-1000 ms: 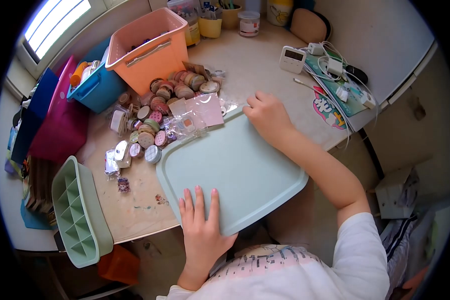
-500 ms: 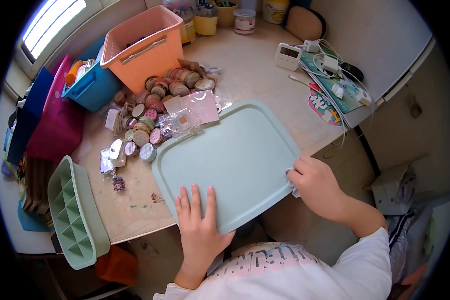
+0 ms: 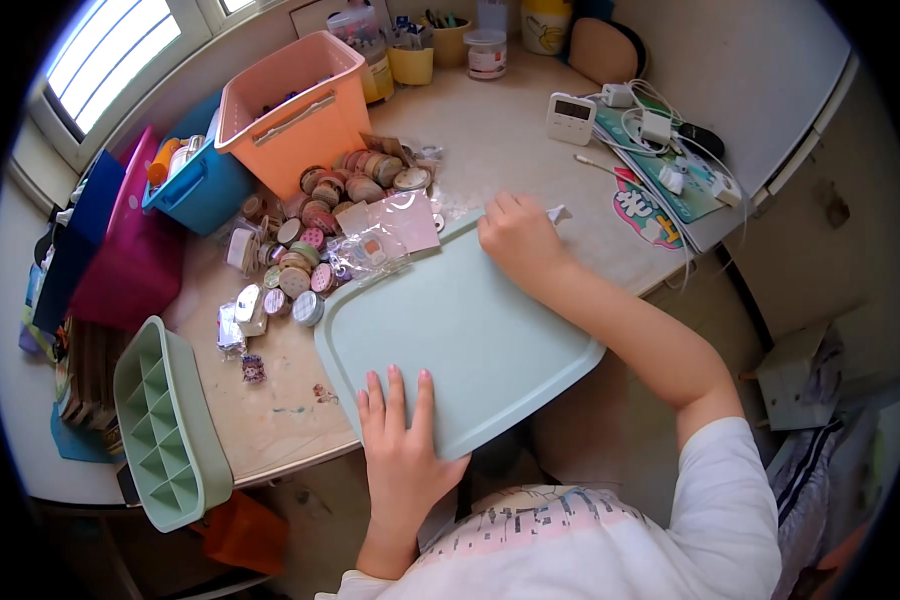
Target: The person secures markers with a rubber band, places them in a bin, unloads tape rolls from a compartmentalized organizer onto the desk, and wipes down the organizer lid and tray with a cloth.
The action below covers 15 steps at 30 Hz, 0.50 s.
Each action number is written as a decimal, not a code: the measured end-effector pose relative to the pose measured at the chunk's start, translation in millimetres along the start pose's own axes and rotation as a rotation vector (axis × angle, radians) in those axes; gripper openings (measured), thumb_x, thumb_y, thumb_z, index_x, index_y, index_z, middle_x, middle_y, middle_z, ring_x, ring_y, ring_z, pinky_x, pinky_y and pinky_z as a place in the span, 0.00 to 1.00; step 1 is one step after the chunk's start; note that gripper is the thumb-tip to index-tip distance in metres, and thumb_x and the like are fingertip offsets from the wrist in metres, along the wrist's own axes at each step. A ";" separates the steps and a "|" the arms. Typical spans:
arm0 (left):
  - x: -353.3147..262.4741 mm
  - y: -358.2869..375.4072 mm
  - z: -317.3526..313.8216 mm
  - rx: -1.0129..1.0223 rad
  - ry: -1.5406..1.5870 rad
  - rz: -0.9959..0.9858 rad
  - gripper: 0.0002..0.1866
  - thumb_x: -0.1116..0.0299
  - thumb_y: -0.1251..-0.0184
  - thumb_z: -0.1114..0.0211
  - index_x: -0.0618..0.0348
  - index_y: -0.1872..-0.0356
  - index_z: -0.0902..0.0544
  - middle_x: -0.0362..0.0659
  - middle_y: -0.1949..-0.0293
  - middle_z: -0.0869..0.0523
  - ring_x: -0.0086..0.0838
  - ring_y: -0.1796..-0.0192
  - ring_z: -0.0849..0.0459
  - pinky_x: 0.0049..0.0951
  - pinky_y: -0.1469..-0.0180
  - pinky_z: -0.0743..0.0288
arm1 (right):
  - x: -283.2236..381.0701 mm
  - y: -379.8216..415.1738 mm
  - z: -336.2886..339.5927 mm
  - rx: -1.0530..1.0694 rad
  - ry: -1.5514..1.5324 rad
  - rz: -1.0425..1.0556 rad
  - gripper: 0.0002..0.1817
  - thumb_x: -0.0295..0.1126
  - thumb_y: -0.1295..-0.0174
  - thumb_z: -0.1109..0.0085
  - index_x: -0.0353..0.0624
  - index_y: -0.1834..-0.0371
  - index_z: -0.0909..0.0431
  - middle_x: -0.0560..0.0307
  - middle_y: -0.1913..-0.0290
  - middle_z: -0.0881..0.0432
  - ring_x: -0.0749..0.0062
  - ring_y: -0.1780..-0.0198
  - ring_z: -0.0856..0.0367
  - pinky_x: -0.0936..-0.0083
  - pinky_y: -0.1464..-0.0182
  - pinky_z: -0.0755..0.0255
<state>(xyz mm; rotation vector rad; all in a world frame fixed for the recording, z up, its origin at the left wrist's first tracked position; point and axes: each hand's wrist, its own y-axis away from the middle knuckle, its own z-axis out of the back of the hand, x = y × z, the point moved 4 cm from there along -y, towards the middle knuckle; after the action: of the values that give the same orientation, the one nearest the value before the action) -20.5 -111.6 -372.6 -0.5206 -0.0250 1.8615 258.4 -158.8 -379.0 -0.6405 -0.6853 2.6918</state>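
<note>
A pale green lid (image 3: 440, 340), flat with a raised rim, lies partly on the desk and juts over its front edge. My left hand (image 3: 402, 440) rests on the lid's near left part with its fingers stretched out and spread. At the lid's far right edge, my right hand (image 3: 520, 238) is closed around a white tissue (image 3: 559, 214), and a tip of the tissue sticks out on the right. The rest of the tissue is hidden by my fingers.
Rolls of washi tape (image 3: 320, 215) are heaped behind the lid beside an orange bin (image 3: 300, 120). A green divided box (image 3: 170, 430) stands at the left front. Blue (image 3: 205, 190) and magenta (image 3: 135, 250) bins stand at the left. Cables and chargers (image 3: 660, 130) lie at the back right.
My right hand has moved with the tissue from the lid's right edge up to its far edge. My left hand stays spread on the lid. The view has shifted slightly.
</note>
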 end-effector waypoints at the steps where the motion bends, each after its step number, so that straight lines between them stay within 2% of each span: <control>1: 0.2 1.3 -0.2 0.008 -0.002 0.002 0.44 0.60 0.53 0.21 0.61 0.29 0.22 0.69 0.27 0.28 0.71 0.24 0.33 0.63 0.23 0.40 | 2.9 0.8 -1.5 0.048 0.073 0.022 0.03 0.26 0.52 0.38 0.41 0.76 0.23 0.55 0.66 0.21 0.61 0.58 0.19 0.64 0.57 0.21; 5: 0.0 0.9 -0.9 -0.020 0.002 -0.003 0.44 0.60 0.53 0.21 0.61 0.29 0.22 0.69 0.27 0.29 0.70 0.24 0.33 0.63 0.23 0.40 | -4.9 34.2 32.0 -0.085 -0.017 -0.076 0.02 0.27 0.57 0.36 0.44 0.80 0.20 0.57 0.70 0.20 0.62 0.59 0.20 0.71 0.60 0.25; 10: -0.3 0.0 -1.3 -0.013 0.008 0.003 0.44 0.59 0.53 0.21 0.62 0.29 0.22 0.69 0.27 0.28 0.71 0.24 0.34 0.63 0.23 0.40 | 16.6 93.6 95.3 0.132 0.020 -0.124 0.04 0.26 0.59 0.35 0.43 0.78 0.20 0.56 0.70 0.22 0.62 0.59 0.21 0.70 0.60 0.24; 13: 0.1 0.3 -2.1 -0.008 0.009 0.003 0.44 0.58 0.53 0.21 0.63 0.29 0.22 0.70 0.27 0.29 0.71 0.24 0.34 0.64 0.22 0.41 | 22.6 109.7 132.4 0.243 -0.093 -0.168 0.06 0.23 0.58 0.35 0.42 0.75 0.22 0.55 0.69 0.23 0.60 0.59 0.20 0.67 0.60 0.23; 15: -1.4 -0.5 -1.0 -0.008 0.013 0.000 0.45 0.58 0.53 0.21 0.64 0.29 0.22 0.70 0.27 0.29 0.71 0.23 0.35 0.64 0.22 0.42 | 24.4 109.3 143.8 0.372 -0.328 -0.222 0.07 0.21 0.54 0.34 0.40 0.72 0.22 0.52 0.68 0.22 0.57 0.57 0.20 0.64 0.59 0.22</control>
<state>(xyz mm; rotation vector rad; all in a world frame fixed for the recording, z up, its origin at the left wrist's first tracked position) -19.3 -112.9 -372.8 -0.5381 -0.0246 1.8586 149.7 -296.6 -329.8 -0.0280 -0.2874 2.6318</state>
